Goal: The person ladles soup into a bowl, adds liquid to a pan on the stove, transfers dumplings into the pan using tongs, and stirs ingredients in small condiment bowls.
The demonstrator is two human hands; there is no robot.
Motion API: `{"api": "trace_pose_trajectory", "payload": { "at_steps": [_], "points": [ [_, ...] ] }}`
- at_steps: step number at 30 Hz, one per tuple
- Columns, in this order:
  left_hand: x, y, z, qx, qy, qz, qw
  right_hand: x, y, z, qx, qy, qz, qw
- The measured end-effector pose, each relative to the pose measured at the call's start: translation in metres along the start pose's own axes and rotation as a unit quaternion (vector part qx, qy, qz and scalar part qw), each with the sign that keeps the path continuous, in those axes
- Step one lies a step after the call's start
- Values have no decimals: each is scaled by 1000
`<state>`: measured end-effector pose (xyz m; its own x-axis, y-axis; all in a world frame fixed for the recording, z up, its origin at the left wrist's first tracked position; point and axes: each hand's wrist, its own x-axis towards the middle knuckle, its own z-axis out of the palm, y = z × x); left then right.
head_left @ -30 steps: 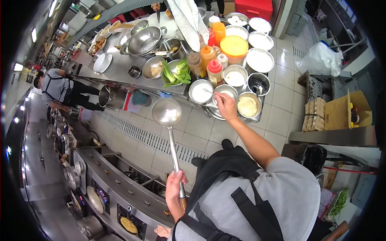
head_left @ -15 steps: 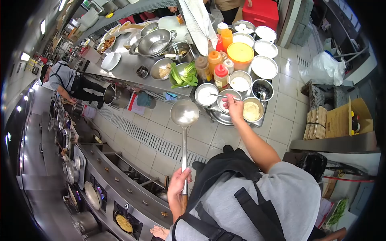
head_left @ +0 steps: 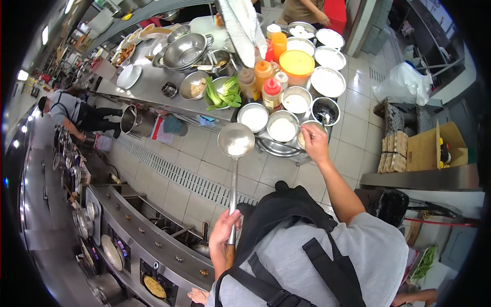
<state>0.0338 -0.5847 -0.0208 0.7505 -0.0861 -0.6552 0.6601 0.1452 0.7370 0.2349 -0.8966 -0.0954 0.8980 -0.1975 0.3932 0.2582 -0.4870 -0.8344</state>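
My left hand (head_left: 225, 227) is closed around the handle of a large steel ladle (head_left: 236, 140), its bowl raised over the floor in front of me. My right hand (head_left: 314, 140) reaches to the near corner of the seasoning containers, fingers pinched over a steel container of pale beige powder (head_left: 302, 138). The spoon it held a moment ago is hidden by the fingers now. Beside that hand are a container of white powder (head_left: 282, 129), another white one (head_left: 253, 117) and a container of dark sauce (head_left: 326, 111) with a utensil in it.
Squeeze bottles (head_left: 271, 92) and a yellow-lidded tub (head_left: 296, 62) stand behind. Leafy greens (head_left: 225, 93) fill a bowl on the steel counter. Left is a stove with a pan of yellow food (head_left: 154, 287). A co-worker (head_left: 69, 112) stands far left; another person's hand (head_left: 198, 295) shows low.
My right hand has moved from above the white powder, with the spoon, to the beige powder container on the right. The ladle stays raised in my left hand. The view has shifted slightly.
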Motion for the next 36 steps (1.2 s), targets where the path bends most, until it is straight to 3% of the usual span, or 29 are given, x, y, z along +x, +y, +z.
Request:
{"api": "trace_pose_trajectory", "payload": {
  "at_steps": [2, 3, 8, 10, 14, 16, 19, 27, 29, 30, 32, 34, 36],
  "points": [
    [2, 0, 0, 1, 2, -4, 1000, -1, 12, -1, -78, -34, -128, 988],
    [2, 2, -1, 4, -3, -7, 1000, -4, 12, -2, -88, -82, -70, 990],
    [0, 12, 5, -10, -7, -17, 1000, -14, 14, 7, -36, -55, -22, 998],
    [-1, 14, 6, 3, -4, -11, 1000, -22, 14, 13, 69, -75, 163, 981],
    [-3, 19, 7, 22, 1, -15, 1000, -32, 38, 27, 159, -58, 234, 957],
    [-4, 21, 8, 36, -3, -12, 999, -34, 47, 29, 309, 7, 322, 895],
    [-1, 21, 6, 48, -14, -13, 999, -28, 42, 21, 352, 41, 372, 858],
    [7, 12, 6, 60, -35, -17, 997, -11, -18, -6, 397, 25, 325, 858],
    [9, 14, 9, 57, -38, -27, 997, -12, -38, -12, 216, 24, 164, 962],
    [9, 14, 10, 58, -50, -32, 997, -14, -42, -22, 206, 32, 167, 964],
    [11, 13, 13, 41, -46, -36, 997, -16, -45, -42, 136, 73, 69, 986],
    [11, 12, 15, 59, -50, -37, 996, -33, -38, -60, 112, 78, 78, 988],
    [11, 14, 17, 50, -58, -36, 996, -48, -19, -70, 26, 25, 70, 997]
  ]
}}
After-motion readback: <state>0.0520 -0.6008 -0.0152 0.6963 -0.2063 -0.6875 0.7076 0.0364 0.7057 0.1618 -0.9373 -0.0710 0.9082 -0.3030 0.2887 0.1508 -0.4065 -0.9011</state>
